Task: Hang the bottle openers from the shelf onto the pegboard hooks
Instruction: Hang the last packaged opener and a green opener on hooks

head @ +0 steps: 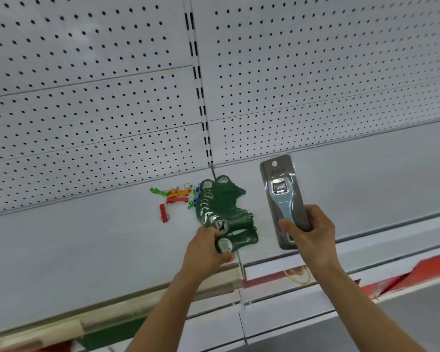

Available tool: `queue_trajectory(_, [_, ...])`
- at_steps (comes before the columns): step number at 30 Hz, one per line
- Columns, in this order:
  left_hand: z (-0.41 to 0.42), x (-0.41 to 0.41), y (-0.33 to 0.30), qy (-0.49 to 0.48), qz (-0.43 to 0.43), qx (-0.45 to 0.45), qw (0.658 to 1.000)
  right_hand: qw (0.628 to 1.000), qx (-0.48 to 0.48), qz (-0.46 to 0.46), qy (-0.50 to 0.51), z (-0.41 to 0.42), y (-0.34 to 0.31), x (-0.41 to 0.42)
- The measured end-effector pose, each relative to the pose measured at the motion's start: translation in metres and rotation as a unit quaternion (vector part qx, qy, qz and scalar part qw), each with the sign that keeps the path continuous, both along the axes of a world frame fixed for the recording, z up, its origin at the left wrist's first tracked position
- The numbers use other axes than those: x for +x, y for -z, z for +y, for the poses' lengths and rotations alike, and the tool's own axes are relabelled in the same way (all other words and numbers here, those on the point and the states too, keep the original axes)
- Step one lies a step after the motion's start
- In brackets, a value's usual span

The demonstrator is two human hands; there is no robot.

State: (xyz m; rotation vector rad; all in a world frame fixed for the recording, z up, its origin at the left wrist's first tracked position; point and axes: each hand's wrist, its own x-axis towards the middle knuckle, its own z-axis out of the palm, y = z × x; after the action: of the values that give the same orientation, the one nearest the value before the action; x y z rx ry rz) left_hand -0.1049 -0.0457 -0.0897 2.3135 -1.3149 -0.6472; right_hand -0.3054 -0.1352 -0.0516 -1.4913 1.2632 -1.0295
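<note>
My right hand [308, 232] holds a grey-blue bottle opener on a silver hang card [281, 189], upright, its hanging hole at the top. My left hand [206, 250] grips the near end of a row of several green bottle openers [224, 209] lying on the white shelf [87, 237]. Small coloured keyring openers [174, 196] in green, orange, red and blue lie just left of the green row. The white pegboard [99, 97] rises behind the shelf; no hooks show on it.
A slotted upright [198, 85] splits the pegboard into left and right panels. The shelf's front edge carries a red and cream price strip [277, 278]. A lower shelf [366, 326] lies below my forearms.
</note>
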Motion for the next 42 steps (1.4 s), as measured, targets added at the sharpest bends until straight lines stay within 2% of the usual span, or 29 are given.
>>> queue_trajectory(3, [-0.002,-0.006,-0.002,0.001,-0.031,-0.001,1.0,1.0,0.003,0.004,-0.014,-0.006,-0.005,-0.032])
queue_trajectory(5, [-0.004,-0.016,-0.007,-0.029,-0.021,-0.038,0.999,1.0,0.011,-0.002,-0.029,-0.01,-0.008,-0.055])
queue_trajectory(10, [-0.022,-0.082,-0.038,-0.116,0.097,-0.194,0.969,0.998,0.021,-0.03,-0.046,-0.021,-0.014,-0.122])
queue_trajectory(13, [-0.039,-0.139,-0.056,-0.15,0.196,-0.272,0.93,0.995,0.054,-0.065,-0.054,-0.026,-0.017,-0.168])
queue_trajectory(16, [-0.058,-0.199,-0.066,-0.142,0.306,-0.304,0.891,0.989,0.095,-0.077,-0.078,-0.032,-0.017,-0.223])
queue_trajectory(18, [-0.072,-0.241,-0.071,-0.133,0.363,-0.302,0.871,0.987,0.116,-0.087,-0.076,-0.036,-0.018,-0.262])
queue_trajectory(23, [-0.114,-0.338,-0.076,-0.087,0.424,-0.259,0.864,0.983,0.125,-0.121,-0.058,-0.049,-0.028,-0.35])
queue_trajectory(27, [-0.154,-0.395,-0.08,-0.013,0.425,-0.218,0.878,0.981,0.12,-0.15,-0.011,-0.069,-0.029,-0.4])
queue_trajectory(32, [-0.205,-0.454,-0.085,0.043,0.432,-0.197,0.879,0.979,0.11,-0.169,0.022,-0.109,-0.021,-0.453])
queue_trajectory(37, [-0.271,-0.505,-0.082,0.053,0.43,-0.204,0.878,0.975,0.098,-0.198,0.001,-0.174,-0.019,-0.502])
queue_trajectory(42, [-0.341,-0.548,-0.09,0.036,0.436,-0.209,0.874,0.976,0.109,-0.187,-0.003,-0.254,-0.036,-0.544])
